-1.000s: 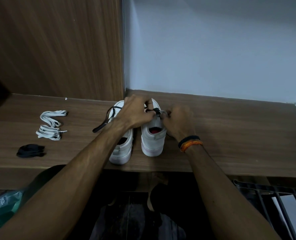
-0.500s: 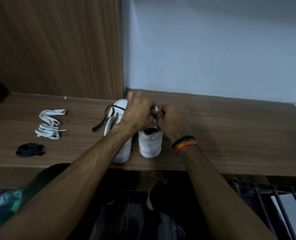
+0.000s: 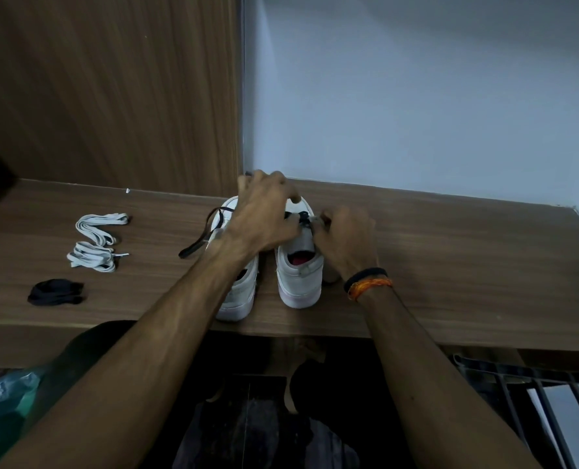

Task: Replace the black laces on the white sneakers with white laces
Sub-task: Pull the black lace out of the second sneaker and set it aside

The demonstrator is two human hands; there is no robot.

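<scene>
While pinched by both hands (image 3: 301, 225) at the right sneaker (image 3: 299, 269): black lace (image 3: 303, 218), limp; best gripped near eyelets.

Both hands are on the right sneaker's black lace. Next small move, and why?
Probably keep drawing the black lace out through the top eyelets of the right sneaker. Both the left hand and right hand are working at that lace near the tongue, and it still crosses the shoe. The white laces lie untouched on the wooden shelf, so relacing looks premature.
</scene>
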